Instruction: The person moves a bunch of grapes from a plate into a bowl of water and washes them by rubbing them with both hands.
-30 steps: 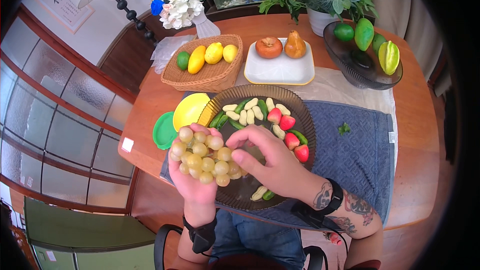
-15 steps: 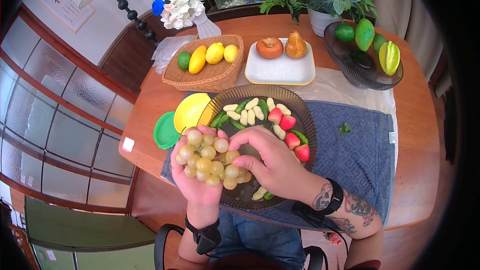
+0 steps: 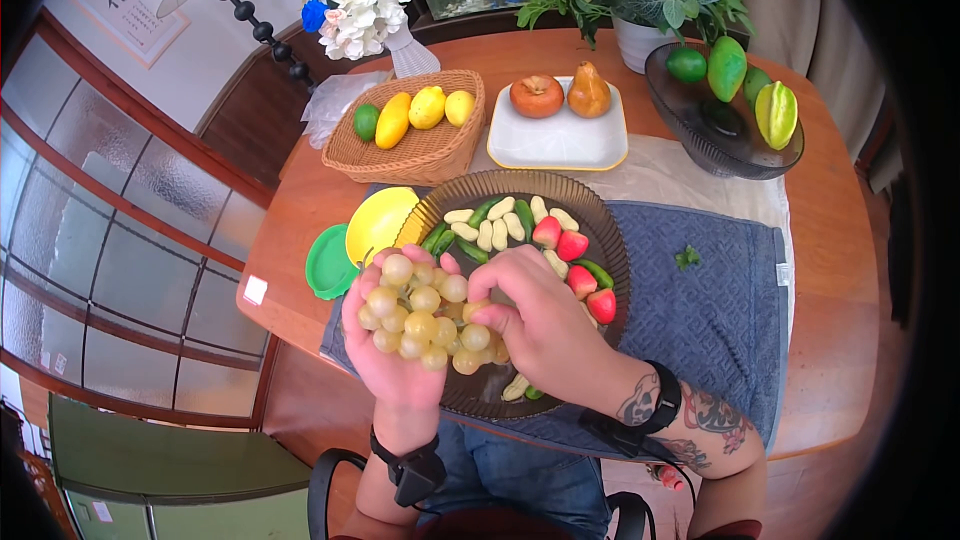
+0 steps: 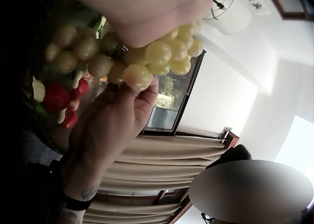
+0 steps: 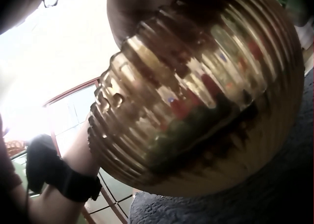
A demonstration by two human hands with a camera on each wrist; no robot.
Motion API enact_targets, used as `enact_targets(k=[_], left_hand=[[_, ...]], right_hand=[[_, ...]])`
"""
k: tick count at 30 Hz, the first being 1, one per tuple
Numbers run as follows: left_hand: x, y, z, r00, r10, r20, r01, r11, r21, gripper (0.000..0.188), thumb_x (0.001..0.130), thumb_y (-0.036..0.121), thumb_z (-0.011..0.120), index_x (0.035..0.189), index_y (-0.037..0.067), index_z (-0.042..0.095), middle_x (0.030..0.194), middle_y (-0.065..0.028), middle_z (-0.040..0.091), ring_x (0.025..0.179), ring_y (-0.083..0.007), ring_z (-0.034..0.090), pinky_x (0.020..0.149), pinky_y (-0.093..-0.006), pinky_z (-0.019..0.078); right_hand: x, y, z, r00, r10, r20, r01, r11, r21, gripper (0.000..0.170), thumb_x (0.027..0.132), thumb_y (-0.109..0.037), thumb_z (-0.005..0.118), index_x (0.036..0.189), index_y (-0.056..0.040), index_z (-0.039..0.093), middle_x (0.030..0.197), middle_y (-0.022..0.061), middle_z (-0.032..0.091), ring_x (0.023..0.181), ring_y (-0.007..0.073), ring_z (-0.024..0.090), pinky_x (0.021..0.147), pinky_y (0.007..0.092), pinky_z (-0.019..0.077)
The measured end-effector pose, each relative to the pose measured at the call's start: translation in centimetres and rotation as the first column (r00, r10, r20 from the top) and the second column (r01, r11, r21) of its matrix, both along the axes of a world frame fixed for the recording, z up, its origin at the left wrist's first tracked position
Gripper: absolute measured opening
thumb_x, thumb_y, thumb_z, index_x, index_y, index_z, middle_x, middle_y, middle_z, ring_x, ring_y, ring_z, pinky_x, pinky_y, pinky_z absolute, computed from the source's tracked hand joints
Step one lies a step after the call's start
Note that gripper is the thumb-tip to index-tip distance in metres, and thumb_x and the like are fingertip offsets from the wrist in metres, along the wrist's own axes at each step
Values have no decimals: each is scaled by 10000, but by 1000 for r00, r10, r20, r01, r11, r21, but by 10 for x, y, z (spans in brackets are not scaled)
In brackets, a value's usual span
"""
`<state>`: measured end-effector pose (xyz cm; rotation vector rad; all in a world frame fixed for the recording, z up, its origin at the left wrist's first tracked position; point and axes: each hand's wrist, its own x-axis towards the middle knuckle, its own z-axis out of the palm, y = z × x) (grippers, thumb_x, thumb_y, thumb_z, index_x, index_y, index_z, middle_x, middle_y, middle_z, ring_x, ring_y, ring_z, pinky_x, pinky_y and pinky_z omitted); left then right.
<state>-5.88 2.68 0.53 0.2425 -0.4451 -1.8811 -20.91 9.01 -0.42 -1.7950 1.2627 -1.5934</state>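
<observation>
A bunch of pale yellow-green grapes (image 3: 420, 325) lies in my upturned left hand (image 3: 405, 385), whose fingers curl up around its far side. From the right, my right hand (image 3: 550, 325) pinches one grape (image 4: 137, 77) at the edge of the bunch between thumb and forefinger. Both hands are above the near left part of a dark ribbed glass bowl (image 3: 622, 250). In that bowl are several peanuts (image 3: 501, 208), green peppers (image 3: 525, 218) and small red fruits (image 3: 573, 245). The grapes and hands cover part of it.
Left of the bowl are a yellow dish (image 3: 380, 222) and a green lid (image 3: 330, 262). Behind stand a wicker basket (image 3: 440, 155) of fruit, a white tray (image 3: 555, 145) and a dark fruit stand (image 3: 685, 115). A blue towel (image 3: 700, 330) with a green sprig (image 3: 687, 258) spreads to the right.
My left hand and the grapes have shifted slightly right. My right thumb and forefinger have drawn together onto a grape at the bunch's right edge. The bowl has stayed in place.
</observation>
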Motion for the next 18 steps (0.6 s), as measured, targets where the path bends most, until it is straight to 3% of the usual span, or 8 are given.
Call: enact_targets(k=[2,6,7,8,10,12,14,18], left_hand=[[-1,-2,4,1000,10,1,-10,1000,16,241,1028,273,455,875,122,565,1054,-9,621,1159,-218,567,1128,-501,362],[1,-8,9,996,-8,-88,8,1000,6,263,1041,288,436,910,101,566,1104,-18,620,1229,-224,552,1206,-511,269],[3,-11,8,996,-7,-88,8,1000,5,263,1041,288,436,910,101,566,1104,-18,620,1229,-224,552,1206,-511,269],[5,-16,4,993,-85,-83,74,990,-120,255,1045,295,434,1014,91,585,1146,-14,627,1265,-206,541,1226,-497,237],[5,-20,3,985,-161,-68,140,960,-243,288,1048,301,432,1118,81,604,1187,-11,635,1301,-188,529,1245,-482,205],[1,-22,3,975,-215,-52,190,934,-303,290,1056,301,401,994,103,604,1204,-5,636,1372,-226,470,1254,-515,154],[-4,-24,5,980,-199,-6,185,919,-348,298,1057,304,395,916,116,579,1201,-4,636,1393,-243,443,1254,-523,140],[-10,-22,10,986,-144,84,166,911,-377,368,1060,312,385,747,149,487,1209,-1,630,1439,-276,374,1257,-524,123]], right_hand=[[-1,-1,2,999,-1,54,-1,999,34,195,860,-14,646,1023,-43,544,992,129,575,975,332,544,879,411,442],[1,-1,0,988,70,134,-79,995,61,178,937,-121,643,1060,-40,542,1028,135,569,992,312,547,903,397,440],[2,-1,-2,950,132,284,-176,975,135,195,964,-167,623,1085,-37,542,1040,136,565,1000,306,544,914,394,436],[4,-2,-5,885,175,431,-279,941,193,224,990,-212,603,1111,-33,542,1051,137,561,1008,300,540,924,392,431],[5,-5,-10,898,158,410,-250,951,181,245,1000,-231,590,1123,-25,547,1050,137,561,1011,293,542,925,389,433],[5,-6,-12,911,141,389,-221,960,170,268,1009,-250,577,1136,-16,552,1048,137,561,1015,285,545,927,386,434],[1,-6,-11,972,169,165,-199,963,184,312,996,-275,592,1150,-5,560,1053,134,572,1024,262,557,927,372,441],[-2,-5,-5,971,125,206,-177,949,260,314,965,-245,640,1144,1,563,1066,131,587,1037,256,580,923,363,459]])
